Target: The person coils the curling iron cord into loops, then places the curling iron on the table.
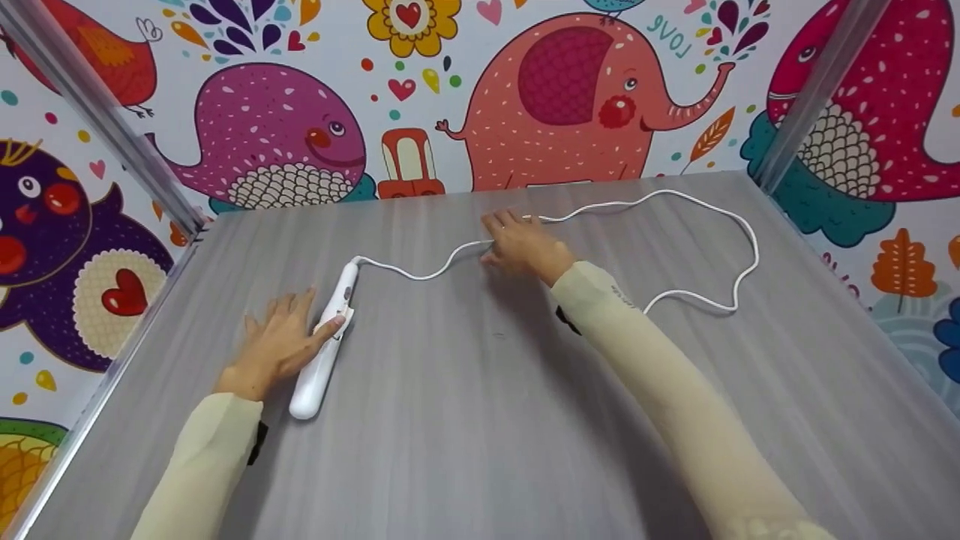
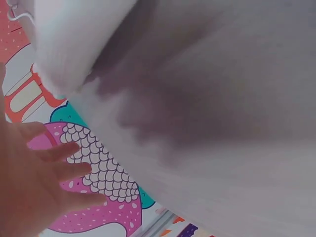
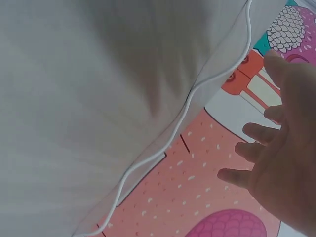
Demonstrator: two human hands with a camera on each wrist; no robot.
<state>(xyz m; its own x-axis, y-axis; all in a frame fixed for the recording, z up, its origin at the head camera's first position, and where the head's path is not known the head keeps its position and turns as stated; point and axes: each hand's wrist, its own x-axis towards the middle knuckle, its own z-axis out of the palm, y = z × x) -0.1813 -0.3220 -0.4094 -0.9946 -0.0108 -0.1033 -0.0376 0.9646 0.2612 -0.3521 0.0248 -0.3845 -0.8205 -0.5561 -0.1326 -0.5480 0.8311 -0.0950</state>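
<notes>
A white hair styling iron lies slanted on the grey table, its rounded end toward the near side. A small button area shows near its cord end. My left hand is beside and over it with spread fingers, the thumb reaching across its middle. In the left wrist view the white iron looms close and blurred, with the left hand at the edge. From the iron's far end runs a white cord. My right hand is over part of this cord, fingers extended; whether it touches the cord is hidden.
The cord loops wide to the right and passes behind the right forearm, its end hidden. A cartoon-printed wall borders the back of the grey table. Metal posts stand at the back corners.
</notes>
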